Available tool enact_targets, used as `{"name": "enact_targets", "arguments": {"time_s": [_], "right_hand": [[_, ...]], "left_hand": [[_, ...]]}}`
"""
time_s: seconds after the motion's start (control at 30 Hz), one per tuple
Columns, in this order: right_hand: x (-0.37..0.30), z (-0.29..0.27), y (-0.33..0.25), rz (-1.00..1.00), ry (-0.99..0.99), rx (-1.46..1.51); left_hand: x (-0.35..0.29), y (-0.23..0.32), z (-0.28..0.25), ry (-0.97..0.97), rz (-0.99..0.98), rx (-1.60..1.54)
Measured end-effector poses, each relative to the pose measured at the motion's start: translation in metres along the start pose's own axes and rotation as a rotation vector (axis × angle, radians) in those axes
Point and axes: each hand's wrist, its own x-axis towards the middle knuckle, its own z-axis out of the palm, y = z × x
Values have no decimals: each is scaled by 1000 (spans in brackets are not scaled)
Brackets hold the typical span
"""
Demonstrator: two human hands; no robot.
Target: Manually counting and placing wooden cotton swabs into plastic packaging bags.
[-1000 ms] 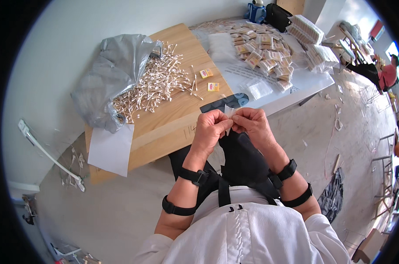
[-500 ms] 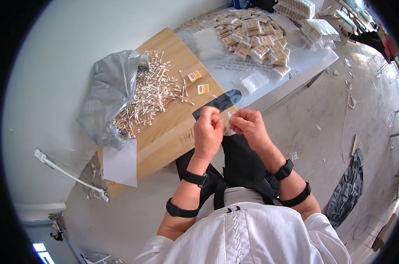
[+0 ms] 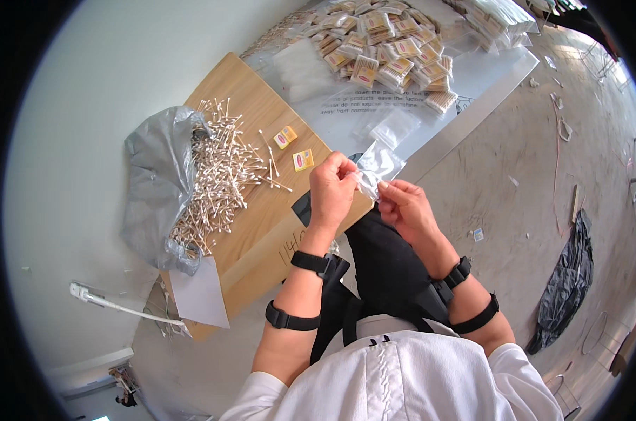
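Between my two hands a small clear plastic bag point(image 3: 381, 163) is stretched over the table's near right corner. My left hand point(image 3: 333, 186) pinches its left edge, and my right hand point(image 3: 406, 207) pinches the edge nearest me. Whether anything lies inside the bag cannot be made out. To the left, a heap of loose cotton swabs point(image 3: 223, 168) spills from a grey plastic bag point(image 3: 160, 179) onto the wooden table point(image 3: 262, 217). Beside the heap lie two small yellow cards point(image 3: 285, 137), one nearer me than the other.
Farther off, a pile of packed cotton swab packets point(image 3: 381, 52) covers a pale board point(image 3: 339, 105). Flat empty clear bags point(image 3: 395, 128) lie on its near part. A white paper sheet point(image 3: 200, 291) hangs off the table's left end. On the floor at right is a black plastic bag point(image 3: 562, 284).
The clear bag, mostly hidden between my fists before, is now spread open to view. My hands have shifted slightly and the whole view has turned a little.
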Motion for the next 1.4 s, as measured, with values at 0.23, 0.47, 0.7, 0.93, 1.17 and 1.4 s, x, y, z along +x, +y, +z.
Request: {"name": "enact_targets", "arguments": {"time_s": [0.23,0.47,0.7,0.93,1.17,1.4], "right_hand": [[76,-2,-3,-354,229,-214],[110,-11,6,-299,377,-296],[113,-15,10,-309,369,-258],[96,-13,15,-244,315,-197],[78,0,19,-305,286,-114],[72,4,33,-373,189,-169]], "left_hand": [[71,-26,15,-43,237,457],[99,-53,21,-118,164,567],[104,-63,14,-200,203,569],[91,-63,6,-221,204,511],[77,-47,-3,-169,307,444],[55,-47,-9,-89,296,375]]}}
